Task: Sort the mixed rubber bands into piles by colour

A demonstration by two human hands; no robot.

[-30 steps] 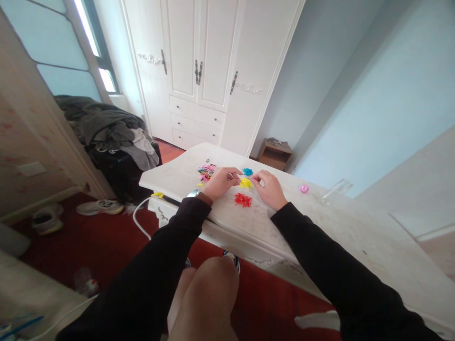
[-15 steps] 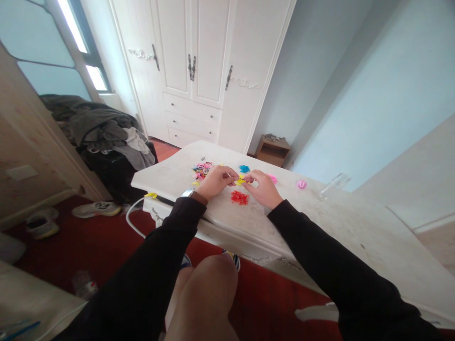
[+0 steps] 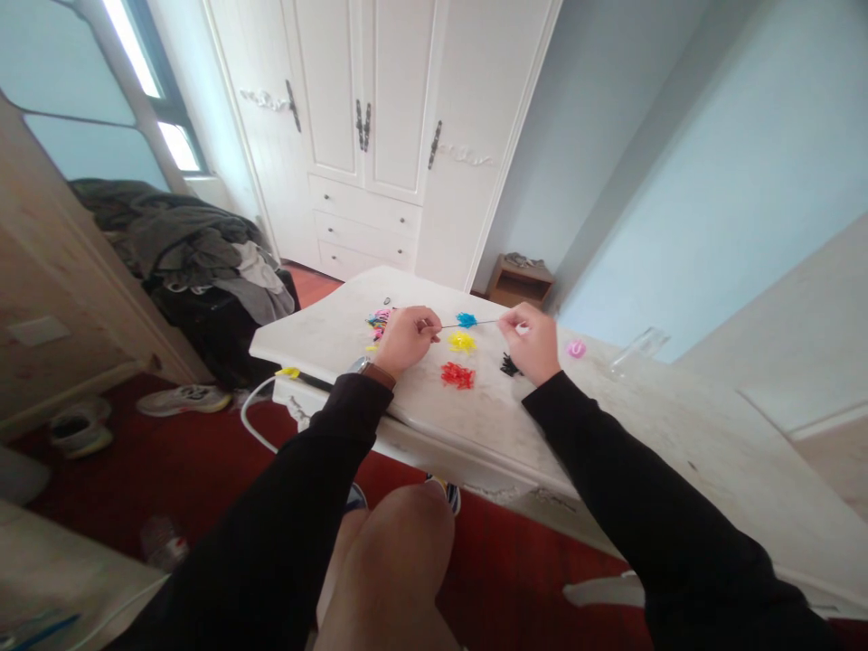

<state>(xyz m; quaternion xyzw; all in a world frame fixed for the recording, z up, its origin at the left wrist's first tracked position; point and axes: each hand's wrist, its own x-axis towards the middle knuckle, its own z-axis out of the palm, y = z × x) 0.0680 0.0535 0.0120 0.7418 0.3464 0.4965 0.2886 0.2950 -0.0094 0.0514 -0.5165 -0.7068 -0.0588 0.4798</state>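
Observation:
A thin black rubber band [image 3: 480,324] is stretched in a nearly straight line above the table. My left hand [image 3: 407,338] pinches its left end, and my right hand [image 3: 534,342] pinches the right end. Below and around the band lie small piles of bands: blue [image 3: 467,320], yellow [image 3: 462,342] and red [image 3: 457,376]. Beside my right wrist is a black pile [image 3: 508,365], partly covered by the hand. A mixed multicoloured pile [image 3: 378,322] sits behind my left hand, which hides part of it.
The white table [image 3: 610,434] extends to the right. A pink bundle [image 3: 576,349] and a clear glass [image 3: 641,351] lying on its side are on it. A white cable [image 3: 252,407] hangs by the left corner. A white wardrobe [image 3: 393,163] stands behind.
My hands have moved apart, the right one going right, and the black band is now drawn out long between them. The yellow and black piles have come into clearer view.

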